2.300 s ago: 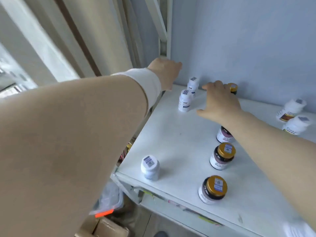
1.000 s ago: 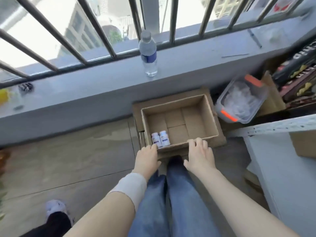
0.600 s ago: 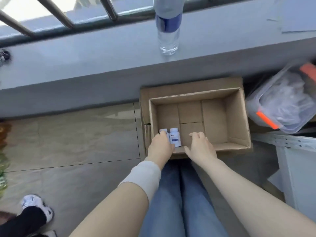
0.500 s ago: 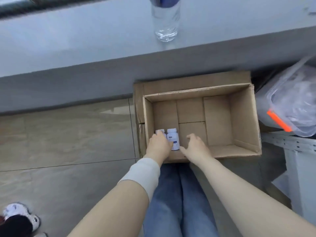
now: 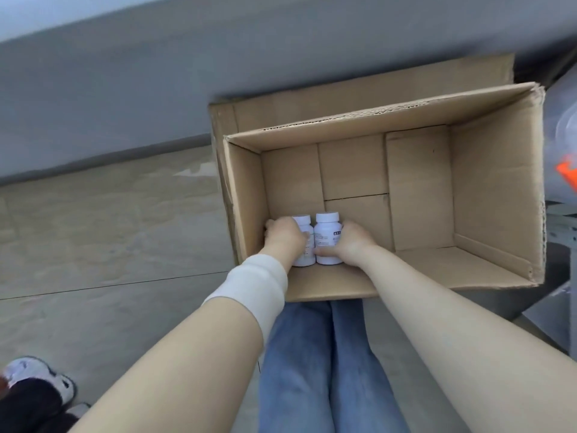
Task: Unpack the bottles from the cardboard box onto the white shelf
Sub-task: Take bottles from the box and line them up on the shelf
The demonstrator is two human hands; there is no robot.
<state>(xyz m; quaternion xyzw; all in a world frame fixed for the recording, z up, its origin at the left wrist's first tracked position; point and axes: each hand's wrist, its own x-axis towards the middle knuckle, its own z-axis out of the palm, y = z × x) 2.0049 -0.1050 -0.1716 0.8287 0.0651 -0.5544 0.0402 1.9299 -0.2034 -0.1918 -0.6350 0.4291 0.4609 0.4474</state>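
Observation:
An open cardboard box (image 5: 493, 182) sits on the floor in front of my legs. Two white bottles lie side by side at its near left corner. My left hand (image 5: 285, 237) curls round the left white bottle (image 5: 304, 228) and covers most of it. My right hand (image 5: 351, 243) grips the right white bottle (image 5: 326, 235), thumb under its base and fingers round its far side. The rest of the box floor is bare cardboard. The white shelf is out of view.
A grey wall base (image 5: 125, 98) runs behind the box. A clear plastic container with an orange clip (image 5: 566, 179) shows at the right edge. Another person's shoe (image 5: 34, 375) is at the lower left on the tiled floor (image 5: 109, 232).
I turned from the shelf and leaned down to the box. Both hands moved from the box's near rim down inside and closed round the two white bottles.

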